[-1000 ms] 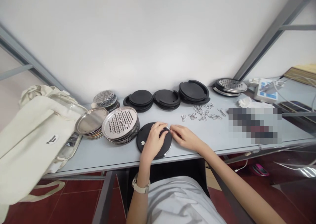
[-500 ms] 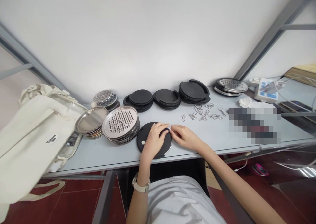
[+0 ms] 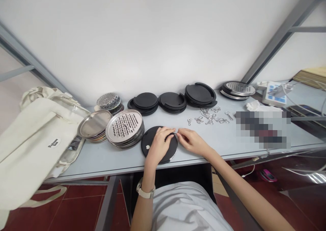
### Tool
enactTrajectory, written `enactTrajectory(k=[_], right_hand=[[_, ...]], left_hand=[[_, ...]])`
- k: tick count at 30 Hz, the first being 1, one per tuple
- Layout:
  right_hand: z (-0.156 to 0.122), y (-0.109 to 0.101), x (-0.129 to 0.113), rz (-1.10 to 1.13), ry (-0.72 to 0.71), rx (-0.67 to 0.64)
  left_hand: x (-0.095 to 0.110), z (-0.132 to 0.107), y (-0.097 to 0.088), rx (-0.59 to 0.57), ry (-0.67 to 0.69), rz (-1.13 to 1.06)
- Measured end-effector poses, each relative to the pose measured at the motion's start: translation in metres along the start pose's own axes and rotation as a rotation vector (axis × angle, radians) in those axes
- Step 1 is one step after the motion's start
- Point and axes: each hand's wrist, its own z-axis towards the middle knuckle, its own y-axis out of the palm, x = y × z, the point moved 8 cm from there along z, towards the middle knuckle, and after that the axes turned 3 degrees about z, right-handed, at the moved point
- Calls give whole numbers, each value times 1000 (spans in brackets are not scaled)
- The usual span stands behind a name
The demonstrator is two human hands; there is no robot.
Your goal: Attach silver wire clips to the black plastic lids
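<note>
Two hands [image 3: 160,144]; one wristwatch [image 3: 147,193]; three black-disc stacks [image 3: 171,101].

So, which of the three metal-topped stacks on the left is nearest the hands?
The large stack with a holed top, beside the black disc under the left hand. The plain-topped stack sits farther left; the smaller stack sits farther back.

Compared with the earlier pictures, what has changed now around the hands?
The right hand has shifted very slightly rightward; no grasp or release is clear. The left hand stays on the black disc, and the metal clips lie where they were.
</note>
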Motion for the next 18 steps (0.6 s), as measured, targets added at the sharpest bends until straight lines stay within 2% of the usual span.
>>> enactTrajectory(k=[9, 18], right_hand=[[0, 7, 5, 21, -4, -58], [1, 7, 4, -26, -6, -61]], left_hand=[[-2, -1, 0, 28, 2, 2], [-1, -1, -1, 27, 2, 12]])
